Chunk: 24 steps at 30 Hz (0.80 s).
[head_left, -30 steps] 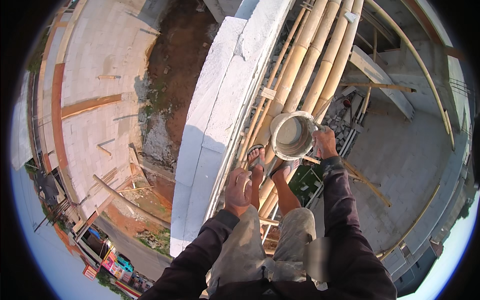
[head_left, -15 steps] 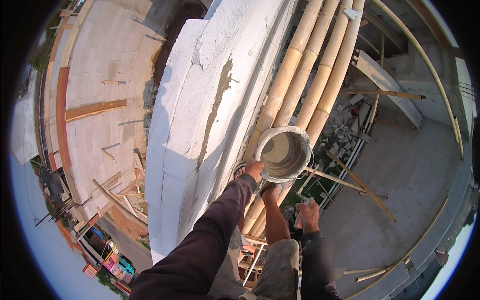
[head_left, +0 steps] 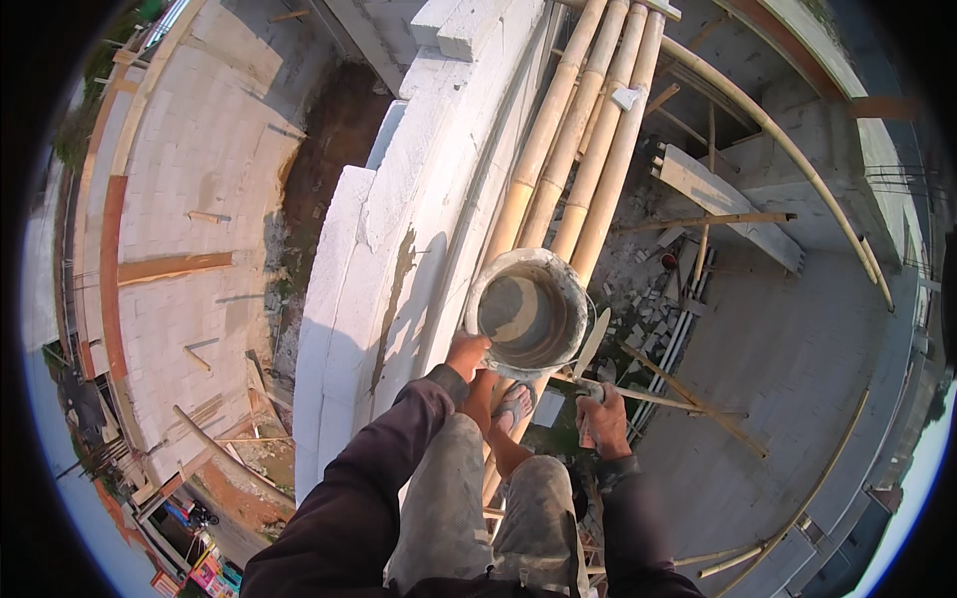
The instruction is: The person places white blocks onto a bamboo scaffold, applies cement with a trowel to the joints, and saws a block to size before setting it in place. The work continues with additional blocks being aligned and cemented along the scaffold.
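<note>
My left hand [head_left: 467,356] grips the near left rim of a round, mortar-crusted bucket [head_left: 568,334] and is closed on it. Inside the bucket lies some grey mortar at the bottom. The fingers of my right hand [head_left: 603,421] wrap around the handle of a trowel [head_left: 595,340], whose blade points up and away beside the bucket's right side. Beneath the bucket run several bamboo poles [head_left: 578,204], and my sandalled foot [head_left: 514,407] stands on them. A white block wall [head_left: 344,269] with a streak of mortar runs along the left of the poles.
A small white chunk [head_left: 627,97] lies on the poles farther ahead. To the right is a deep drop with rubble [head_left: 638,317], a leaning white beam [head_left: 733,207] and a curved bamboo pole [head_left: 778,130]. Beyond the wall at left, another drop ends at a block wall [head_left: 189,130].
The bucket and my left hand have shifted left in view. My right hand still holds the trowel, its blade now seen more fully. The view has tilted, showing more of the wall ahead.
</note>
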Each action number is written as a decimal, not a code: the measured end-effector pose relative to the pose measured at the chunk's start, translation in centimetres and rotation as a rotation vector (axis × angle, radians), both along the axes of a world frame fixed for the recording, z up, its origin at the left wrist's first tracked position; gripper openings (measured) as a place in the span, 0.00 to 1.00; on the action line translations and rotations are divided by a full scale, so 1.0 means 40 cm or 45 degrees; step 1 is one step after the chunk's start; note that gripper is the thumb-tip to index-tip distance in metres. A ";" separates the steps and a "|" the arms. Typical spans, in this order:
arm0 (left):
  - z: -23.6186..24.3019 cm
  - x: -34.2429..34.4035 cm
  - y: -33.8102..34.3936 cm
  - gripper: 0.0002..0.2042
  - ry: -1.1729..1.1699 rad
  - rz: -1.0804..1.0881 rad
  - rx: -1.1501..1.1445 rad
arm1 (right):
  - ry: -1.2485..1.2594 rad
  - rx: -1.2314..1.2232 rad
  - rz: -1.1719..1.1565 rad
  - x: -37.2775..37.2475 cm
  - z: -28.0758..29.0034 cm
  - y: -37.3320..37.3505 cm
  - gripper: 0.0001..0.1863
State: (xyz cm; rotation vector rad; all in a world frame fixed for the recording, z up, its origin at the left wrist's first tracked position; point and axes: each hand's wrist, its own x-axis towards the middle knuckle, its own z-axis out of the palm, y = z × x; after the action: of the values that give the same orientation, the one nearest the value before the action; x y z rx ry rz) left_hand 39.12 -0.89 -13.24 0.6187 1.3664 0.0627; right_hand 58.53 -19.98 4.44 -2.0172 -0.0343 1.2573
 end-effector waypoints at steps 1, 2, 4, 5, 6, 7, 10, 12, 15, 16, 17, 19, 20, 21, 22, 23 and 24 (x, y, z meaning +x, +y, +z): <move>0.008 0.037 0.016 0.17 -0.086 0.079 -0.003 | 0.052 0.059 -0.037 0.034 0.019 0.036 0.10; 0.010 0.076 0.043 0.18 -0.173 0.162 0.001 | 0.000 0.055 -0.029 0.070 0.027 0.085 0.10; 0.006 0.155 0.096 0.23 -0.123 0.081 0.095 | -0.130 -0.016 0.038 0.136 0.048 0.179 0.10; 0.005 0.195 0.110 0.24 -0.113 0.064 0.177 | -0.080 0.047 0.070 0.175 0.066 0.216 0.10; 0.001 0.247 0.140 0.25 -0.109 0.042 0.268 | -0.114 0.057 0.064 0.208 0.076 0.261 0.12; 0.001 0.298 0.171 0.26 0.062 -0.177 0.641 | -0.160 0.038 0.073 0.241 0.082 0.308 0.13; 0.027 0.398 0.259 0.24 0.273 -0.613 1.059 | -0.167 -0.046 0.104 0.331 0.091 0.411 0.16; 0.042 0.456 0.351 0.19 0.024 -0.752 0.554 | -0.196 -0.058 0.100 0.399 0.070 0.479 0.17; 0.006 0.649 0.426 0.15 -0.084 -0.042 0.078 | -0.307 -0.146 0.121 0.491 0.028 0.540 0.19; -0.017 0.695 0.446 0.14 -0.095 -0.017 0.095 | -0.332 -0.146 0.105 0.520 0.009 0.562 0.19; -0.045 0.741 0.462 0.13 -0.074 -0.025 0.124 | -0.361 -0.129 0.110 0.557 -0.010 0.584 0.19; -0.119 0.846 0.488 0.12 0.010 0.089 0.289 | -0.384 -0.111 0.119 0.624 -0.046 0.626 0.21; -0.161 0.877 0.490 0.12 0.050 0.108 0.349 | -0.317 -0.083 0.082 0.655 -0.068 0.647 0.20; -0.206 0.907 0.491 0.12 0.112 -0.079 0.481 | -0.279 -0.071 0.053 0.690 -0.093 0.671 0.20; -0.258 0.935 0.503 0.13 0.152 -0.270 0.590 | -0.260 -0.019 0.041 0.730 -0.124 0.699 0.20; -0.317 0.966 0.518 0.13 0.164 -0.369 0.693 | -0.403 -0.085 0.132 0.768 -0.171 0.736 0.17; -0.382 0.997 0.532 0.14 0.094 -0.377 0.610 | -0.321 -0.038 0.114 0.809 -0.214 0.758 0.18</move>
State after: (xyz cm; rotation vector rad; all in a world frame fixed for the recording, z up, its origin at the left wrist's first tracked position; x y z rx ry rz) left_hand 78.98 20.41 -28.54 1.2301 1.3230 0.1311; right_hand 90.90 10.35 -4.12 -2.2104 -0.2295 1.0554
